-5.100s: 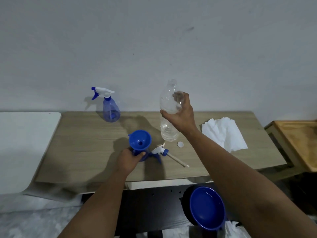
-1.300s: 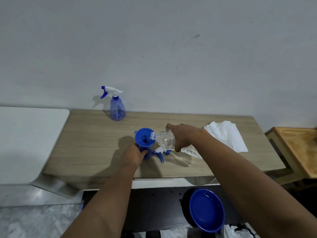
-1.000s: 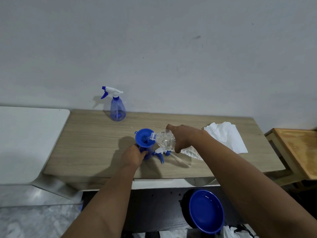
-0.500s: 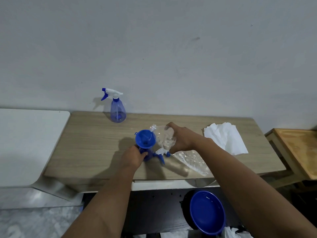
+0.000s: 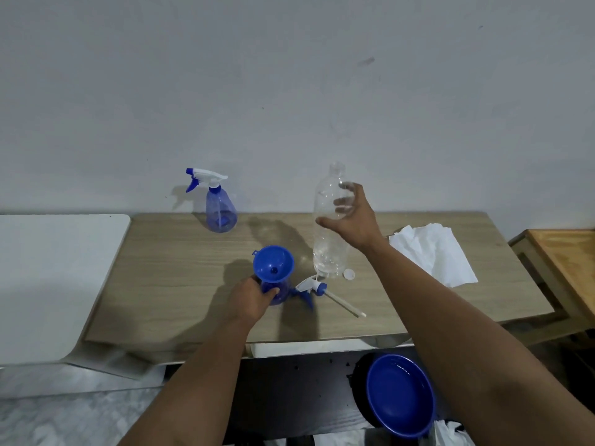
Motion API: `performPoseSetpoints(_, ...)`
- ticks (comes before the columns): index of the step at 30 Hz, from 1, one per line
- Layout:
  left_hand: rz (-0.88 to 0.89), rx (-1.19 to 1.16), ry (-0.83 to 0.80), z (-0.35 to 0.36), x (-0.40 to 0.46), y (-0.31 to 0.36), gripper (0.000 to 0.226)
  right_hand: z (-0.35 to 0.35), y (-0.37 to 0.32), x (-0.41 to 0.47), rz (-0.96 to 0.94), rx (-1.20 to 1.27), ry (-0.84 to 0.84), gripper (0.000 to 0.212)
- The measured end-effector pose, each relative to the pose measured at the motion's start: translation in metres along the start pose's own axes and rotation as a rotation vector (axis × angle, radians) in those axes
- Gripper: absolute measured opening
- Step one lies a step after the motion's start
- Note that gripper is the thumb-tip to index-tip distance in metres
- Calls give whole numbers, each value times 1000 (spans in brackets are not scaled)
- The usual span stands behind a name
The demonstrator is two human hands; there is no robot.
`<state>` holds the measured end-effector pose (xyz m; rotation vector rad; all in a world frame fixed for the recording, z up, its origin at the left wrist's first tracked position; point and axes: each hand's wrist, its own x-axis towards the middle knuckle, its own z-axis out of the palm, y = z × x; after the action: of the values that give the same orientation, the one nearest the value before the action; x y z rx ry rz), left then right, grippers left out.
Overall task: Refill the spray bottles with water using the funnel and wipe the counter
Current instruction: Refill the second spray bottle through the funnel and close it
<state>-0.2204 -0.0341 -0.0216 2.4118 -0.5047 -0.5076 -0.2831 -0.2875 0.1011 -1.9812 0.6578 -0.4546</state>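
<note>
While the wooden counter (image 5: 180, 284) carries everything else, a clear water bottle (image 5: 329, 239) is seen upright near its middle, long axis vertical, uncapped mouth pointing up, walls transparent and beaded with drops. The right hand (image 5: 352, 217) is spread beside the bottle's upper part, fingers wide and relaxed; whether they touch it cannot be told. White paper towels (image 5: 434, 252) lie flat toward the counter's right end. A capped blue spray bottle (image 5: 220, 207) stands upright at the counter's back edge, nozzle pointing left. Nearer the counter's front, an open spray bottle (image 5: 279, 292) is gripped by the left hand (image 5: 251, 299), a blue funnel (image 5: 273, 263) seated in its neck, wide mouth up. The removed trigger head (image 5: 314, 288) lies beside it, tube pointing right. A small white cap (image 5: 349, 274) lies at the water bottle's base.
</note>
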Motion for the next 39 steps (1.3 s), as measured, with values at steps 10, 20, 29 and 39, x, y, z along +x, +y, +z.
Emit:
performPoseSetpoints(10,35,40,-5,-7,-3,2,25,38,24,23,22,138,140,92)
performPoseSetpoints(20,30,28,-15,-7,-3,5,19,39,28,14,144,126,61,113)
performPoseSetpoints(29,41,-19,-32,-4,-1,-2,28,32,26,-17,422,-301,-120,64)
performPoseSetpoints(39,-10,-19,-45,1,7,-7,26,65,-36,-43,7,-429,-290,44)
